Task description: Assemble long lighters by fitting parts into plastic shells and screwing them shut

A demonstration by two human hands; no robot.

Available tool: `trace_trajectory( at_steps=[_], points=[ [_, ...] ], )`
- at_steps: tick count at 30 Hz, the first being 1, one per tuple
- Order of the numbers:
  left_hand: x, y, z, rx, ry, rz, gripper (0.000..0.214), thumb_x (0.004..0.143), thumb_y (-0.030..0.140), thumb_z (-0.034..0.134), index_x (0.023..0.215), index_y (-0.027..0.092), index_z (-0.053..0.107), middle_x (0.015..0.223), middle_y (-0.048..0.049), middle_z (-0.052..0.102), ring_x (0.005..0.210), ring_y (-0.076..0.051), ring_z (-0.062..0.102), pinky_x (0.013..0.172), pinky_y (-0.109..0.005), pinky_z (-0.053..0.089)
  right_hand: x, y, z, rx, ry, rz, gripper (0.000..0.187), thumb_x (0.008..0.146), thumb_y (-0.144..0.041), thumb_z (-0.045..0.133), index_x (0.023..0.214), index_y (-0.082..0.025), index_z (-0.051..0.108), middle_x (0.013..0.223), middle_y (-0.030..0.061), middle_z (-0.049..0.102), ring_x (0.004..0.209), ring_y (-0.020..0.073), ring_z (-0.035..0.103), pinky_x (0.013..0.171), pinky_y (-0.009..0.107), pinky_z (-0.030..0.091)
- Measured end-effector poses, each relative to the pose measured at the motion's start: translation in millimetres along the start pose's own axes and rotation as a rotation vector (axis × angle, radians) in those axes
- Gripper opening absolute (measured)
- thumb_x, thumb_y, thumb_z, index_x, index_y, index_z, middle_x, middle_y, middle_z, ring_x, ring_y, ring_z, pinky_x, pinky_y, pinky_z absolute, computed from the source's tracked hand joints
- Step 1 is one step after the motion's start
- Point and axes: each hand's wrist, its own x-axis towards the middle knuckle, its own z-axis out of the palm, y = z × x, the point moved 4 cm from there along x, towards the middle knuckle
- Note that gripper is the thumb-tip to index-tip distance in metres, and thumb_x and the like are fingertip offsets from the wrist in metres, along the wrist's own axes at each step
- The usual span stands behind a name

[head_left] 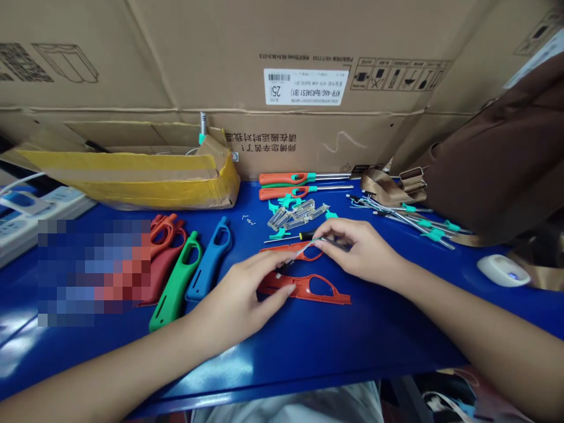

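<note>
Pinching a slim rod [337, 242] between thumb and fingers, the right hand [361, 249] faces the left hand [241, 299], half open over an orange half shell [303, 286] at centre, its hold unclear. Whole orange lighters [278, 192] at twelve o'clock look finished; this shell lies unclosed, with loose rods [416, 221] unused at two. Bare tabletop [374, 335] offers room at five o'clock before its six-o'clock edge; cardboard [220, 53] bounds twelve.

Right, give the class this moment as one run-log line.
left hand: over nearer orange shell; right hand: pinching pale wire; near right hand: screwdriver; beside left hand: green handle, blue handle
</note>
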Motion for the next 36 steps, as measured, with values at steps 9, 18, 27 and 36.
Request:
trace_trajectory(
  at_steps=[9, 18, 27, 36],
  points=[
    [-2, -4, -0.3, 0.145, -0.107, 0.003, 0.067, 0.092, 0.020, 0.068, 0.150, 0.030, 0.038, 0.119, -0.0031, 0.070, 0.100, -0.017, 0.071, 0.090, -0.030, 0.059, -8, -13, -3, -0.135, -0.083, -0.122, 0.020, 0.092, -0.020, 0.057, 0.111, -0.021, 0.053, 0.096, 0.0045, 0.066, 0.076, 0.0155, 0.061, 0.068, 0.028, 0.048],
    [-3, -4, -12.5, 0.369, -0.156, -0.043, 0.040, 0.090, 0.020, 0.067, 0.129, 0.021, 0.059, 0.115, -0.0080, 0.072, 0.102, -0.027, 0.070, 0.088, -0.041, 0.060, -16, -22, -3, -0.396, -0.259, -0.340, 0.021, 0.100, -0.014, 0.044, 0.112, -0.019, 0.061, 0.110, 0.0106, 0.068, 0.098, 0.0225, 0.065, 0.084, 0.036, 0.053],
    [-4, -8, -19.8, 0.418, -0.155, -0.045, 0.023, 0.091, 0.021, 0.065, 0.114, 0.023, 0.069, 0.109, -0.0055, 0.072, 0.098, -0.024, 0.069, 0.085, -0.039, 0.058, -19, -21, 3, -0.416, -0.404, -0.200, 0.025, 0.106, -0.031, 0.039, 0.113, -0.021, 0.061, 0.107, 0.0088, 0.070, 0.091, 0.0223, 0.067, 0.076, 0.035, 0.054],
    [1, -8, -25.5, 0.419, -0.104, -0.010, 0.021, 0.100, 0.029, 0.052, 0.106, 0.021, 0.071, 0.101, -0.0057, 0.072, 0.093, -0.024, 0.068, 0.085, -0.040, 0.056, -16, -17, 1, -0.426, -0.339, -0.211, 0.024, 0.105, -0.023, 0.037, 0.116, -0.020, 0.059, 0.106, 0.0095, 0.066, 0.091, 0.0224, 0.065, 0.080, 0.036, 0.052]
  ],
)
